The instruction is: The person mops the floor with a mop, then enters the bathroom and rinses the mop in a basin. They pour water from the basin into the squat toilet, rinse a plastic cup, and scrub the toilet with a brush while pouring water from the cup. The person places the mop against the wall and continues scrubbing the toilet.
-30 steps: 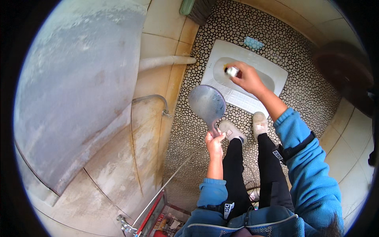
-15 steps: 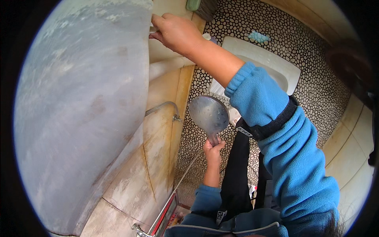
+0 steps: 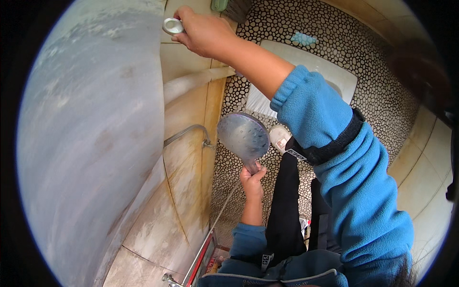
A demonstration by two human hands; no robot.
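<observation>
My left hand (image 3: pixel 252 178) is closed around the short handle of a round grey shower head (image 3: pixel 244 136), whose wide face is dotted with drops. A thin hose (image 3: pixel 224 204) runs down from it along the wall. At the top left, my right hand (image 3: pixel 203 32) grips a small whitish thing with a ringed round end (image 3: pixel 172 26); most of it is hidden in the fingers, so its kind is unclear. That hand is beside the edge of a large, stained grey-white surface (image 3: pixel 95 129).
A white squat toilet (image 3: pixel 267 86) is set in the pebbled floor (image 3: pixel 370 71). On the tiled wall (image 3: pixel 184 186) are a curved metal pipe (image 3: pixel 186 131) and a thicker pale pipe (image 3: pixel 198 82). A tap fitting (image 3: pixel 168 278) shows at the bottom; broom bristles (image 3: pixel 237 9) at the top.
The view has shifted, moving the surroundings left in the picture. My right hand has turned and come off the surface's edge, showing the round end. The shower head's face has tilted slightly.
</observation>
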